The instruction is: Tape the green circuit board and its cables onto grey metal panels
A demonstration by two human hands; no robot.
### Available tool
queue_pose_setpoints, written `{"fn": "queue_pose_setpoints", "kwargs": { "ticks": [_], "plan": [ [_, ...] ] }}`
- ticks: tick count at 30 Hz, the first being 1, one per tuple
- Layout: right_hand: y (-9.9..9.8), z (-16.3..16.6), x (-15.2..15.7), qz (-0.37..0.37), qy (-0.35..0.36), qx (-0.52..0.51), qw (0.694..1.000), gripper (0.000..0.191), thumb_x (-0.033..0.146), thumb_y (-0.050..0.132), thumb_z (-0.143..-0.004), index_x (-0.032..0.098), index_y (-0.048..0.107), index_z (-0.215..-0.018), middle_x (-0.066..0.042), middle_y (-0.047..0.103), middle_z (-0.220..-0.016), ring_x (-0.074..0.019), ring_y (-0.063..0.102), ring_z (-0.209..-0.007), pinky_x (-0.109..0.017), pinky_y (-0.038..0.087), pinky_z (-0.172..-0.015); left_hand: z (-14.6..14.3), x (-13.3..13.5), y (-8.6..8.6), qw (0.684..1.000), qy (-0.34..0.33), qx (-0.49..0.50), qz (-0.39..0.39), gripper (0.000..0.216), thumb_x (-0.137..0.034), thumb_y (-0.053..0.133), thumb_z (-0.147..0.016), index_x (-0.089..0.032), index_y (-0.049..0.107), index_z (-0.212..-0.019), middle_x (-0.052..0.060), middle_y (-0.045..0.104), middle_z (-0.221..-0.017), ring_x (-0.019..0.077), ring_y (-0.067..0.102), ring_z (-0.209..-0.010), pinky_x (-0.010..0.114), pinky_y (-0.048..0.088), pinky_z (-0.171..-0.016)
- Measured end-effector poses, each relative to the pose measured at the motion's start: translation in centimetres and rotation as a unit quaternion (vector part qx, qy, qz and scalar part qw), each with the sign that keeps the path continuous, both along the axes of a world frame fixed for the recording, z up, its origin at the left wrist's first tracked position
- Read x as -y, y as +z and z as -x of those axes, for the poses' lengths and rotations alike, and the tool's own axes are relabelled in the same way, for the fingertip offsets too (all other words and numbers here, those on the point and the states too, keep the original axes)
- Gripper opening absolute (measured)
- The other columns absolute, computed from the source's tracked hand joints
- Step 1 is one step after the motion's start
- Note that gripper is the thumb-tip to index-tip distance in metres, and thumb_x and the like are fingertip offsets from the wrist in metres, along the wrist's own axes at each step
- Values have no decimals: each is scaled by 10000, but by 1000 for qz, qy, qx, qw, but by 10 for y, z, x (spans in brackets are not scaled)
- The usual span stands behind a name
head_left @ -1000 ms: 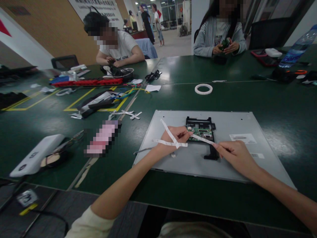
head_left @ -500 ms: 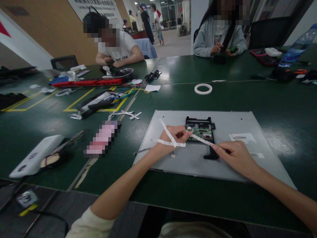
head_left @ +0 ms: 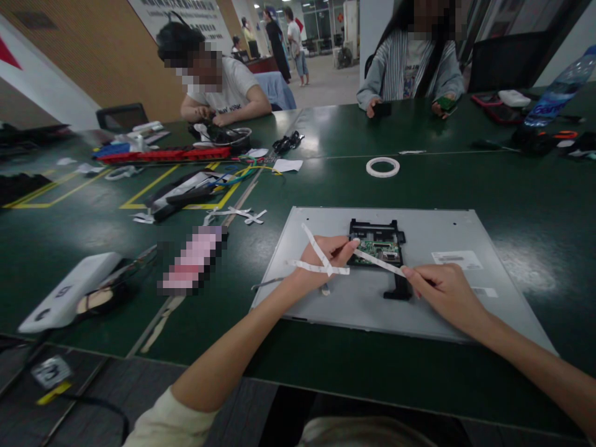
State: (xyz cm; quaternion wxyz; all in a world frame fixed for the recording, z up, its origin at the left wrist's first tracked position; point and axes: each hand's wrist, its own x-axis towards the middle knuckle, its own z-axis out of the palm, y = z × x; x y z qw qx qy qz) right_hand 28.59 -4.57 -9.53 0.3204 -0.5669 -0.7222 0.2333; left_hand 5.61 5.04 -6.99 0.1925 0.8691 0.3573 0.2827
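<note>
A grey metal panel (head_left: 428, 298) lies flat on the dark green table (head_left: 326, 180), with a black frame holding a green circuit board (head_left: 378, 248) near its middle. My left hand (head_left: 321, 257) pinches one end of a white tape strip (head_left: 379, 262) just left of the board; two more white strips (head_left: 316, 261) cling to the back of this hand. My right hand (head_left: 442, 292) pinches the strip's other end, so it stretches taut over the board's lower edge.
A white tape roll (head_left: 382, 167) sits beyond the panel. Loose tape bits (head_left: 242, 215), cables (head_left: 233, 177), a red bar (head_left: 167, 154) and a white device (head_left: 65, 298) lie to the left. Two other people work across the table. A water bottle (head_left: 559, 93) stands far right.
My hands and the strip have barely shifted. The person at the far right has lowered both hands onto the table, apart from each other.
</note>
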Motion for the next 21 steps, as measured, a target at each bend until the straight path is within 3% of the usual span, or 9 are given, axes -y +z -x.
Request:
{"fn": "queue_pose_setpoints", "kwargs": {
  "ticks": [7,13,21],
  "plan": [
    [-4,0,-2,-40,1,31,999,509,411,443,-924,153,443,-485,36,378,-449,-61,346,-427,-234,213,-473,1,-2,-7,1000,-3,-11,5,432,-396,451,-902,-148,481,-549,-65,348,-441,47,325,-407,180,205,-383],
    [-7,-1,-3,-55,4,51,997,491,378,453,-927,151,431,-493,38,404,-456,-56,368,-429,-232,213,-481,1,-4,-11,1000,-12,-12,-26,416,-362,471,-899,-143,489,-547,-69,350,-444,41,319,-406,179,208,-396],
    [-5,0,-3,-46,4,44,998,494,378,458,-927,150,448,-489,36,425,-454,-55,392,-426,-227,234,-481,1,-2,-6,999,18,-30,6,422,-391,486,-884,-144,482,-542,-64,339,-427,44,311,-407,191,186,-392]
  ]
}}
